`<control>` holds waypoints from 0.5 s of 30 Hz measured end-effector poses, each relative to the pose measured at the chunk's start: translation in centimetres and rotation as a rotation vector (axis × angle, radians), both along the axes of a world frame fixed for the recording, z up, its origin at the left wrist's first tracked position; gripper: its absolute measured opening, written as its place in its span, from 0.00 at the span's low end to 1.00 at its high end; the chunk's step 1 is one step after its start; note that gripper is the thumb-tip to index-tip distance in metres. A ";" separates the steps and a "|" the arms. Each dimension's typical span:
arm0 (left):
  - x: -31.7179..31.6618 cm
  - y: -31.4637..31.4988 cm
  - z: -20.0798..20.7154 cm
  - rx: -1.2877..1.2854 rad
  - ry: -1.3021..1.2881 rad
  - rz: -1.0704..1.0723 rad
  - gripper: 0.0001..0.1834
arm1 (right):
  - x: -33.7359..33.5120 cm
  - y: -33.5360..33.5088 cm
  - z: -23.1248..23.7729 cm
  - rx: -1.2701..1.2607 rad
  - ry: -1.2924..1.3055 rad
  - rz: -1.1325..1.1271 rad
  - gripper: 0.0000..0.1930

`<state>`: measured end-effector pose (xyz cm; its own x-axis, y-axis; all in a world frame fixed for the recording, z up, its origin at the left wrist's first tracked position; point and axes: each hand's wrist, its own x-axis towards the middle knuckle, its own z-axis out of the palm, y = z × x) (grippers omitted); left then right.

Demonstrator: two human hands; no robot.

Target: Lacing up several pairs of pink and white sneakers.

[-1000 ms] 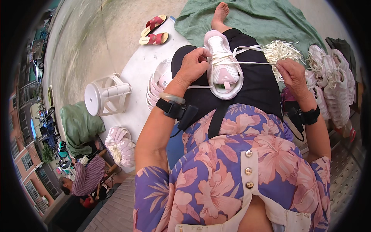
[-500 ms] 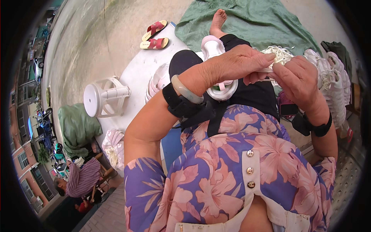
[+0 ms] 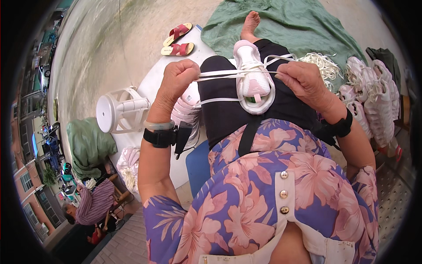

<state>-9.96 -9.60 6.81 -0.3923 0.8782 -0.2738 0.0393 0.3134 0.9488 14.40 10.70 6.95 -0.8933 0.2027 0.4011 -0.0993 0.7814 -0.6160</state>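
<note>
A white and pale pink sneaker (image 3: 255, 86) rests across my lap, toe pointing away from me. White shoelace (image 3: 220, 100) runs through it and out to both sides. My left hand (image 3: 179, 79) is closed in a fist left of the sneaker, gripping lace pulled taut. On the other side my right hand (image 3: 306, 83) pinches a lace end drawn straight out from the shoe. A slack lace loop bends up near the sneaker's upper right. Beyond my right hand lies a heap of loose white laces (image 3: 324, 66).
Several white and pink sneakers (image 3: 380, 105) are piled at the right. More pale pink shoes (image 3: 188, 110) stand by my left forearm. A white plastic stool (image 3: 105, 115), red sandals (image 3: 177, 49) and green cloth (image 3: 281, 26) lie around. Another person (image 3: 94, 202) sits at lower left.
My hands were together at the upper right near the lace heap. Now they are spread apart on either side of the sneaker, with lace stretched between them and the shoe.
</note>
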 end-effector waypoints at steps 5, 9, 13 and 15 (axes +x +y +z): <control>2.4 0.6 -3.2 0.145 0.845 0.007 0.09 | -2.6 -1.7 -2.3 0.223 -0.025 0.094 0.06; 7.8 4.4 -2.4 0.158 0.106 -0.086 0.13 | -3.3 -3.1 -2.8 0.310 -0.014 0.144 0.06; 9.1 5.7 -2.9 0.064 -0.193 -0.182 0.23 | -3.0 -3.1 -3.0 0.157 -0.022 0.119 0.06; 9.0 5.7 -3.6 0.044 -0.226 -0.166 0.25 | -2.6 -3.0 -3.4 0.020 -0.065 0.124 0.06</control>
<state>-0.98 -3.90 3.16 -0.1759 0.9383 -0.2979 -0.1273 0.2784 0.9520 11.81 7.69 3.58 -0.9351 0.0815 0.3448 -0.1568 0.7775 -0.6090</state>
